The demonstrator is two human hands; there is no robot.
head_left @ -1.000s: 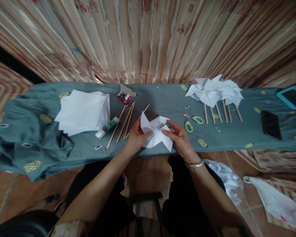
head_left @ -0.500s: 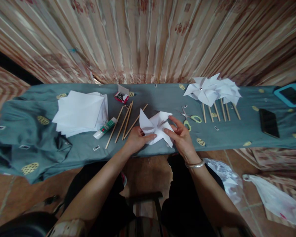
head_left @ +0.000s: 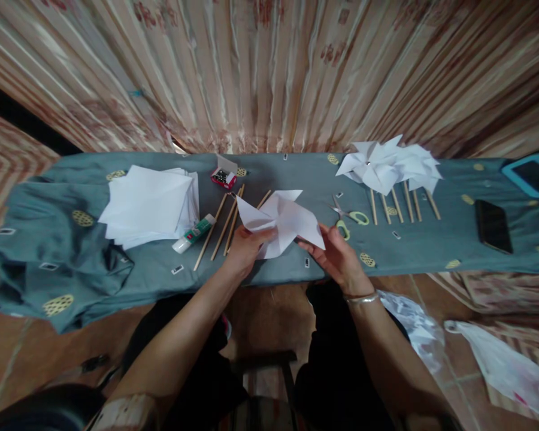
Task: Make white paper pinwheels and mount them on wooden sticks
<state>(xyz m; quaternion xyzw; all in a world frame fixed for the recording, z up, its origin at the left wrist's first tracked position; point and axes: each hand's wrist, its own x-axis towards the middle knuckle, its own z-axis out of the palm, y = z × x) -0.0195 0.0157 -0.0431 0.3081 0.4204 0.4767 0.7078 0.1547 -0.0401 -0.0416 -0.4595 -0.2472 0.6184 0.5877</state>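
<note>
A folded white paper pinwheel [head_left: 291, 218] is held above the front of the cloth-covered table. My left hand [head_left: 245, 251] grips its left part, thumb on top near the centre and the other fingers hidden beneath. At its right blade, my right hand [head_left: 339, 254] has its fingers partly under the paper and its thumb beside the edge; the contact is partly hidden. Several wooden sticks [head_left: 204, 242] lie by my left hand, some passing behind the paper. Green-handled scissors [head_left: 348, 218] rest beyond my right hand, blades apart.
Left on the table [head_left: 422, 254] are a stack of white paper [head_left: 146, 203], a glue stick [head_left: 193, 233] and an opened red box [head_left: 223, 177] of small dark items. Finished pinwheels [head_left: 377, 166] on sticks lie right, near a phone [head_left: 493, 226] and a blue-framed device [head_left: 534, 175]. A curtain hangs behind.
The pinwheel has turned and tilted between my hands, its blades now pointing differently. My right hand has shifted from on top of the paper to the right edge, with fingers lower.
</note>
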